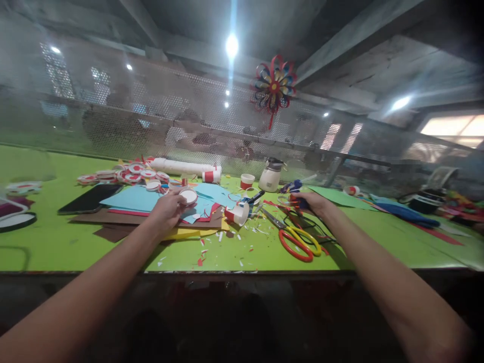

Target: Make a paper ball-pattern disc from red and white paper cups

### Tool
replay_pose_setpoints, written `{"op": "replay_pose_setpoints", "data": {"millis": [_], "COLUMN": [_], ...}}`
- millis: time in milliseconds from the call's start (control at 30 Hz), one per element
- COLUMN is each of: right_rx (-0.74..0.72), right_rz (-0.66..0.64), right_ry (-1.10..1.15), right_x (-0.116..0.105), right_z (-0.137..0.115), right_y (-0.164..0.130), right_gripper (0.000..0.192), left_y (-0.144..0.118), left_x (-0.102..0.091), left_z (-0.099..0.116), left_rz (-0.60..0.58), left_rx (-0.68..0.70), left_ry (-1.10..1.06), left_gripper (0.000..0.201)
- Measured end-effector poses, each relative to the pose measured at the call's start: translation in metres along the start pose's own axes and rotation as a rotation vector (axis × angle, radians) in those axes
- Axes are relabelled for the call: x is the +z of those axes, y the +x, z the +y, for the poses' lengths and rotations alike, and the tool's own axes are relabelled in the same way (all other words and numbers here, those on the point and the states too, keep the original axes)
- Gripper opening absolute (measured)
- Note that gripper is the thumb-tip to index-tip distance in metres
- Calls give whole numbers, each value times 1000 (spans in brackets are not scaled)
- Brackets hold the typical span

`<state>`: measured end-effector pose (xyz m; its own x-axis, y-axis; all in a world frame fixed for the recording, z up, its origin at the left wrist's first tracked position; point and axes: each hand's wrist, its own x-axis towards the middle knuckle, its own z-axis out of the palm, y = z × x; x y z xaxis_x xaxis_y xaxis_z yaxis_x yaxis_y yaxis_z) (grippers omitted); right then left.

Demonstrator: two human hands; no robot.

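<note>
The left hand [168,209] pinches a white paper disc [188,196] by its rim, just left of the tipped paper cup [237,214]. Light and easily creased, it is best held at the edge. The right hand [312,202], beyond the scissors [298,239], seems closed on something dark.

Dim room, glaring ceiling lamp [232,45], blurred background, edges warped and dark.

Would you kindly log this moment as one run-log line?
left hand: holds white paper disc | right hand: reaching among scraps, grip unclear | scissors: lying on green table
</note>
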<state>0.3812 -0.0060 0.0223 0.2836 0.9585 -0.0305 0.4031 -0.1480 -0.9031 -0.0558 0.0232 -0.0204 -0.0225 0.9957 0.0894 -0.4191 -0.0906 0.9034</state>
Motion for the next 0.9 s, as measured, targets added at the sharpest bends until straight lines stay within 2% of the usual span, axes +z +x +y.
{"op": "replay_pose_setpoints", "data": {"millis": [133,333,467,600,700,800,833,900], "right_rx": [-47,-194,-321,-451,-484,-508,-536,-591], "right_rz": [12,65,125,135,43,-146,-215,-317], "right_ry": [131,217,265,321,309,170,81,-73], "right_x": [4,1,6,24,46,72,80,94], "right_z": [1,-8,-16,-27,-38,-48,-51,-56], "right_y": [-7,-26,-52,-87,-107,-116,-118,-120], "right_gripper": [29,22,18,23,26,30,32,37], "left_y": [-3,-10,-15,-21,-27,-32,-34,-37], "left_x": [2,5,8,15,22,25,26,25], "left_z": [2,7,8,5,3,1,1,0], "left_rz": [-24,-73,-120,-183,-216,-208,-221,-305], "left_rx": [-51,-93,-69,-51,-33,16,52,215], "left_ry": [-41,-76,-81,-34,53,171,237,467], "left_gripper": [37,32,37,39,42,48,48,47]}}
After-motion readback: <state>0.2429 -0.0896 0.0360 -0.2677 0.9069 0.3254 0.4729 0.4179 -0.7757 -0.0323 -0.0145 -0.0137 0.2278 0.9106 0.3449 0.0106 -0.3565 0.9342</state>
